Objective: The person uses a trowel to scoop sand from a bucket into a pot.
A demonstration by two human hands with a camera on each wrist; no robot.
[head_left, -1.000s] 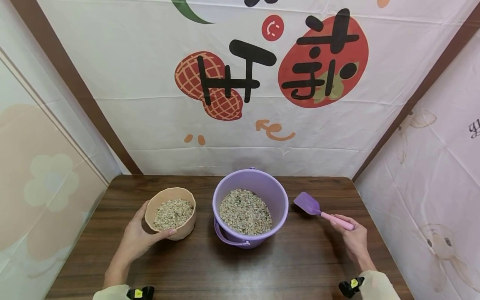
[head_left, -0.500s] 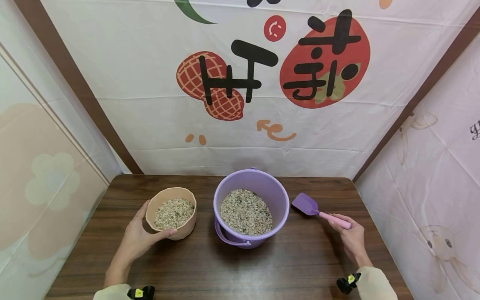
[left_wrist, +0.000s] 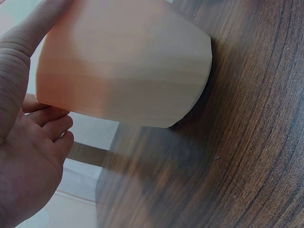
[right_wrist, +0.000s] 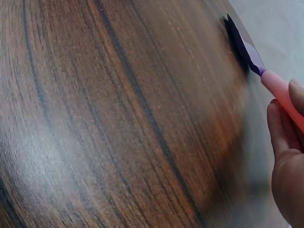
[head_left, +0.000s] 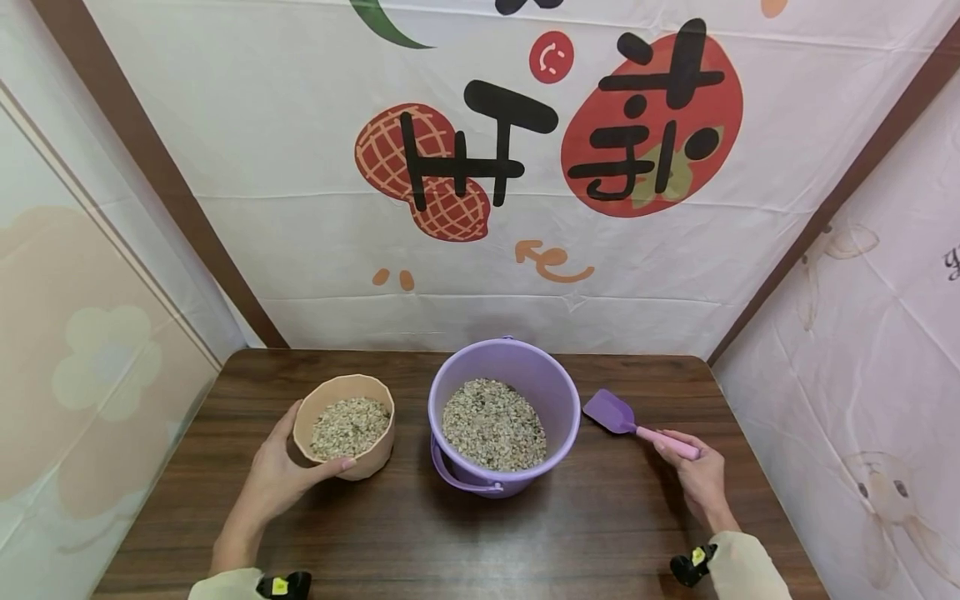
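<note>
My left hand (head_left: 279, 477) grips a peach-coloured faceted pot (head_left: 372, 459) from its left side, thumb across the near wall and fingers round the far side. Speckled gravel (head_left: 348, 427) partly fills that pot. In the middle stands a purple bucket (head_left: 552, 400), with more of the gravel (head_left: 495, 425) inside it. On the right, my right hand (head_left: 703, 482) holds a small shovel (head_left: 611, 412) by its pink handle. The shovel's purple blade points left toward the bucket, apart from it. In the right wrist view the blade (right_wrist: 244, 47) appears edge-on, close over the tabletop.
The bucket's handle (head_left: 450, 477) hangs down on its near left side. Everything stands on a dark wood-grain table (head_left: 510, 550). A printed white cloth (head_left: 315, 250) rises behind the table's back edge, and more cloth panels flank both sides.
My right hand has shifted slightly left with the shovel, bringing its blade a little nearer the bucket. The left hand keeps its grip on the pot, and the view has drifted a little.
</note>
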